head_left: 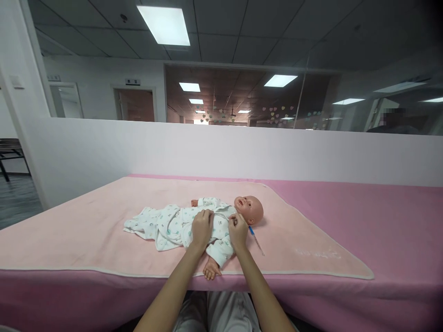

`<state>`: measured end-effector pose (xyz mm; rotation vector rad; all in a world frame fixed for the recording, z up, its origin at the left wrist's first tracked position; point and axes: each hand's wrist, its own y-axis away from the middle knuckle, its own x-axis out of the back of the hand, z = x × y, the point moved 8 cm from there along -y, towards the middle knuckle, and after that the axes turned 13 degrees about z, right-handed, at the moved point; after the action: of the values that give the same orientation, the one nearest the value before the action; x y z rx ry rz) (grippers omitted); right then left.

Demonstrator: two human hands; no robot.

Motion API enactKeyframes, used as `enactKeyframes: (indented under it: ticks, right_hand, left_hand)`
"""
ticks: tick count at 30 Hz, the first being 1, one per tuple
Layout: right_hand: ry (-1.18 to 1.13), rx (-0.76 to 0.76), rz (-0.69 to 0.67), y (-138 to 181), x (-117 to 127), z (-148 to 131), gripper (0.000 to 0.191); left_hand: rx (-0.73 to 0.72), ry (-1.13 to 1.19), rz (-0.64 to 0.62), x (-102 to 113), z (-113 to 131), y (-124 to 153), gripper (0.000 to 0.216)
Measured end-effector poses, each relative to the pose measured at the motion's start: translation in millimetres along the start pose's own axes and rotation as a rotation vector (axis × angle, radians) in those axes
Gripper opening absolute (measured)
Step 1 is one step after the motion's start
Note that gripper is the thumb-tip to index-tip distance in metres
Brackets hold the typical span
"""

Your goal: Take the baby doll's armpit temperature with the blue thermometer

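A baby doll [249, 208] lies on its back, its head to the right, dressed in a white patterned baby outfit [169, 225]. My left hand [202, 226] is closed at the front of the outfit, over the doll's middle, with its fingertips pinching the cloth. Up near the doll's neck, my right hand [238, 230] is closed on the outfit's collar edge. A thin thermometer-like stick [256, 240] with a blue end lies beside the doll's head, just right of my right hand. My fingers partly hide the cloth they grip.
A pale pink blanket [97, 221] with a light border spreads under the doll. Beneath it is a darker pink table cover [398, 230]. A white wall with a window above [242, 150] stands behind. A person [394, 122] appears in the glass at right. A dark chair [12, 152] is far left.
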<state>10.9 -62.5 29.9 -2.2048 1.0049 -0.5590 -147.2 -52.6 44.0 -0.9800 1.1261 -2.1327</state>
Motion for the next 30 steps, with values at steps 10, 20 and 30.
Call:
enactKeyframes:
  ticks: [10,20,30]
  right_hand:
    - [-0.019,-0.002,-0.005,-0.8,0.7,-0.3,0.016]
    - [-0.045,-0.003,0.009,-0.4,-0.4,2.7,0.016]
    - [-0.035,0.009,0.013,-1.7,-1.6,5.0,0.016]
  left_hand:
    - [-0.103,-0.047,-0.04,2.5,5.0,2.8,0.025]
    - [-0.068,-0.16,-0.121,-8.0,2.9,1.7,0.025]
    - [0.031,0.04,-0.373,-19.8,-20.4,-13.0,0.026]
